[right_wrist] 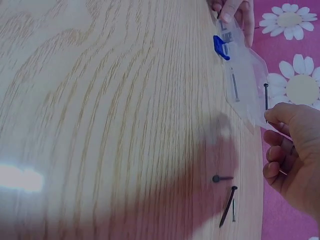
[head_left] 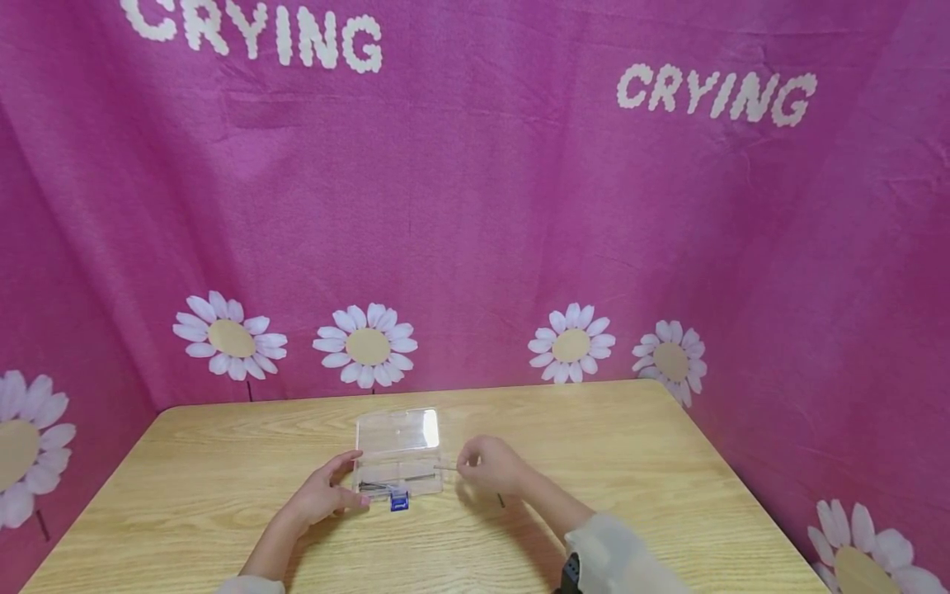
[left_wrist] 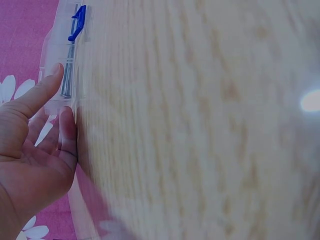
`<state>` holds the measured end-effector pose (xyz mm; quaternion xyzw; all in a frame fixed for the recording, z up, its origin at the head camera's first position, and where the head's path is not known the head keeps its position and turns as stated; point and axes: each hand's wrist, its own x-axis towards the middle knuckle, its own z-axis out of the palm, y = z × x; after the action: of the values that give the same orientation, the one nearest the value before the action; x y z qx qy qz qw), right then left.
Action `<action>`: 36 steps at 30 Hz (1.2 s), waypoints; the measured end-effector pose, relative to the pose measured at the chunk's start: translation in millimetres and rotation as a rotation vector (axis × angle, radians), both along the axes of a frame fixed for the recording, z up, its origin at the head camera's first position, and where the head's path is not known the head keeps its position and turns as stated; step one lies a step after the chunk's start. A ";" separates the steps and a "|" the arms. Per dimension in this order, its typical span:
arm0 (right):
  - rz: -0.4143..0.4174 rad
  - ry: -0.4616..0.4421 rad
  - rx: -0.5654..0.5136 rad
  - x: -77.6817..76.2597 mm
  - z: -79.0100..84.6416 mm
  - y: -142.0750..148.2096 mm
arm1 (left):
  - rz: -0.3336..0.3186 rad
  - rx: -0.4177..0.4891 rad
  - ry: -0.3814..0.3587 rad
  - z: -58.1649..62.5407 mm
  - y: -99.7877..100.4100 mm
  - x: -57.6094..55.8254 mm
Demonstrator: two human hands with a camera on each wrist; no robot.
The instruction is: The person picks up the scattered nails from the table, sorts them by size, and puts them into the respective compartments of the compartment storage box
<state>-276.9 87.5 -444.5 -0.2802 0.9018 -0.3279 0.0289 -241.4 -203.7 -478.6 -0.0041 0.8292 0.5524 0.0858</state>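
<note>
A clear plastic box [head_left: 401, 477] lies on the table with its lid [head_left: 397, 431] tipped back and a blue latch [head_left: 399, 501] at the front. Dark nails [left_wrist: 66, 82] are bunched in its left part, and a single nail [right_wrist: 235, 85] lies in the right part. My left hand [head_left: 322, 493] holds the box's left end, thumb at the front and fingers towards the back. Just off the right end, my right hand [head_left: 490, 464] pinches a nail [right_wrist: 266, 95] between thumb and forefinger, its head pointing towards the box.
Several loose nails, among them a long dark nail [right_wrist: 228, 206] and a shorter nail [right_wrist: 223, 178], lie on the wooden table [head_left: 594, 462] below the right hand. A pink cloth [head_left: 475, 247] with daisies hangs behind and beside the table.
</note>
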 end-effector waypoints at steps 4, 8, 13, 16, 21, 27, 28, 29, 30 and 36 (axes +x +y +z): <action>0.001 0.004 0.015 -1.7 -2.1 -7.7 | 0.001 0.002 -0.001 0.9 -0.1 0.2; 0.002 -0.007 0.033 -3.0 -4.2 -14.6 | -0.005 -0.004 0.000 2.2 0.4 0.3; 0.016 -0.004 0.060 -3.3 -5.2 -21.6 | -0.005 0.010 -0.007 3.8 0.5 1.9; 0.027 -0.001 0.070 -3.0 -5.4 -25.3 | -0.006 0.007 -0.007 4.0 0.8 1.9; 0.034 -0.027 0.063 -2.3 -5.7 -30.6 | -0.008 0.000 -0.010 3.2 0.8 1.2; 0.029 -0.042 0.069 -3.5 -9.1 -36.1 | -0.007 -0.009 -0.010 0.7 -0.1 -0.6; 0.030 -0.039 0.075 -3.9 -10.3 -36.9 | -0.007 -0.012 -0.009 0.3 0.0 -0.8; 0.030 -0.034 0.078 -4.3 -11.2 -37.7 | -0.008 -0.014 -0.010 0.1 0.0 -0.8; 0.026 -0.036 0.084 -4.6 -11.7 -38.5 | -0.007 -0.015 -0.010 -0.1 0.0 -0.8; 0.012 -0.021 0.092 -5.3 -12.5 -42.3 | -0.007 -0.009 -0.009 0.0 0.6 -1.5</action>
<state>-282.2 45.1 -457.1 -0.2807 0.9138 -0.2887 0.0531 -242.9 -203.1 -478.6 -0.0039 0.8311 0.5485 0.0915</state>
